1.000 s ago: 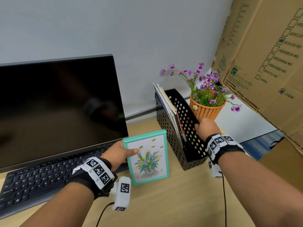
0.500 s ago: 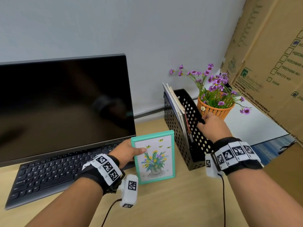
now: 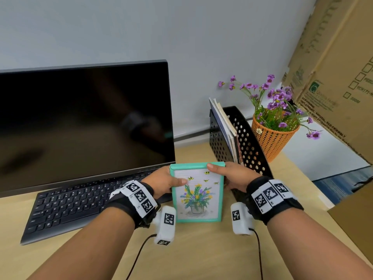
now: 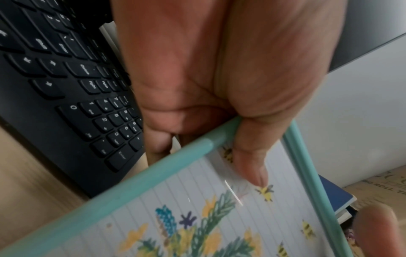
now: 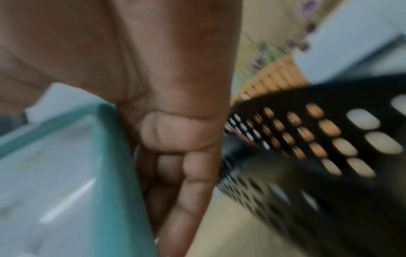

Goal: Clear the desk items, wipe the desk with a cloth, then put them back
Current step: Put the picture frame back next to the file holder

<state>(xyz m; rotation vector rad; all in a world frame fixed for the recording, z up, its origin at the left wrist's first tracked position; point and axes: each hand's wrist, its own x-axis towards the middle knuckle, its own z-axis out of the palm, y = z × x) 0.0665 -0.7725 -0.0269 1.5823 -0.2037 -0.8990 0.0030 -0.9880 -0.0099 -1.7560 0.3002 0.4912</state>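
From the head view, you've got the picture frame (image 3: 197, 191) at lower centre, standing upright with its bottom edge at the table (image 3: 201, 251); whether it's resting or just lifted I can't tell. Your left hand (image 3: 161, 183) clamps its left edge, thumb over the glass, and your right hand (image 3: 232, 176) clamps the upper right corner, thumb on the top rail. The keyboard (image 3: 80, 205) and monitor (image 3: 84, 122) fill the left, the black file holder (image 3: 242, 142) and the orange flower pot (image 3: 272, 140) stand upper right. On the left wrist view, your thumb (image 4: 250, 161) presses the glass while the other fingers curl behind the teal rail, the keyboard close at upper left. On the right wrist view, blurred, your fingers (image 5: 186, 173) wrap behind the frame's edge, with the file holder just beside them on the right. It looks light and stiff, but the glass front is probably slick and breakable, so hold it by the rails, not the pane.
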